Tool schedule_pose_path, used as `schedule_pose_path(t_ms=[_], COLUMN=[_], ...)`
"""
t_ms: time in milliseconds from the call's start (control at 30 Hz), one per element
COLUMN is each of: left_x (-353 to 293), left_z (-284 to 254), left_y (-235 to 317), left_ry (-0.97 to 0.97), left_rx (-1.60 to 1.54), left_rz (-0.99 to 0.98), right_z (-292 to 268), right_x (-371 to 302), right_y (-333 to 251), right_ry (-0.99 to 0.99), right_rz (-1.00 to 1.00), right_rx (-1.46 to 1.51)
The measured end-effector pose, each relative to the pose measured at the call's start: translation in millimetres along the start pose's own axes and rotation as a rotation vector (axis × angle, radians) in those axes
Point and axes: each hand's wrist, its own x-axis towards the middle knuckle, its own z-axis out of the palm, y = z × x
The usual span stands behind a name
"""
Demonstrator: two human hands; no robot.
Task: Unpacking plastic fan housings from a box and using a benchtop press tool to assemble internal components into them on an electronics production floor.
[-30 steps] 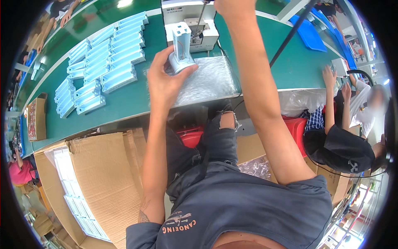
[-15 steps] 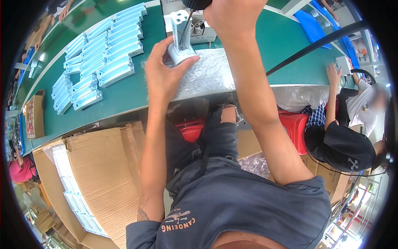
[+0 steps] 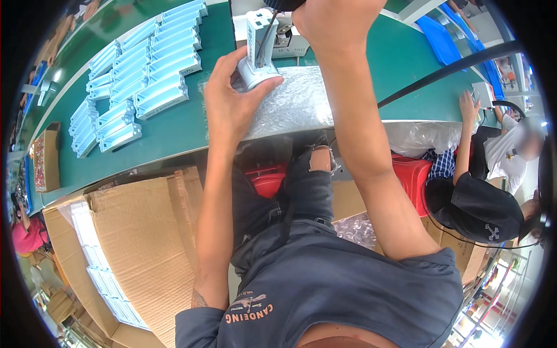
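My left hand (image 3: 227, 98) curls its thumb and fingers around the round base of a pale blue-white plastic housing (image 3: 257, 69), which stands upright over the bubble wrap (image 3: 304, 101). My right hand (image 3: 336, 23) is closed around a black-handled screwdriver (image 3: 284, 4) at the top edge of the view; most of its handle is out of frame. Its thin dark shaft reaches down into the open front of the housing. The tip is too small to make out.
Rows of pale blue plastic housings (image 3: 130, 75) lie left on the green table (image 3: 180, 130). A white boxy device (image 3: 295, 47) stands behind the bubble wrap. An open cardboard box (image 3: 142, 243) is at lower left. A black bar (image 3: 447, 75) crosses at right, near a co-worker's hand (image 3: 469, 107).
The housing, both hands and the screwdriver have shifted slightly to the right in the view. My left hand keeps its hold on the base, and the shaft still reaches into the housing.
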Motion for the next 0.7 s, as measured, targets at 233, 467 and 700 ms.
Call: schedule_pose_path(t_ms=[233, 467, 700], left_x=[2, 15, -8], left_z=[-1, -4, 9], left_y=[-4, 2, -31], left_ry=[0.001, 0.055, 0.098], left_rx=[-0.026, -0.006, 0.061], left_rz=[0.009, 0.094, 0.221], right_z=[3, -3, 13], right_x=[-10, -3, -25], right_y=[4, 9, -52], right_ry=[-0.042, -0.064, 0.262], right_rz=[0.027, 0.003, 0.408], right_rx=[0.01, 0.013, -0.087])
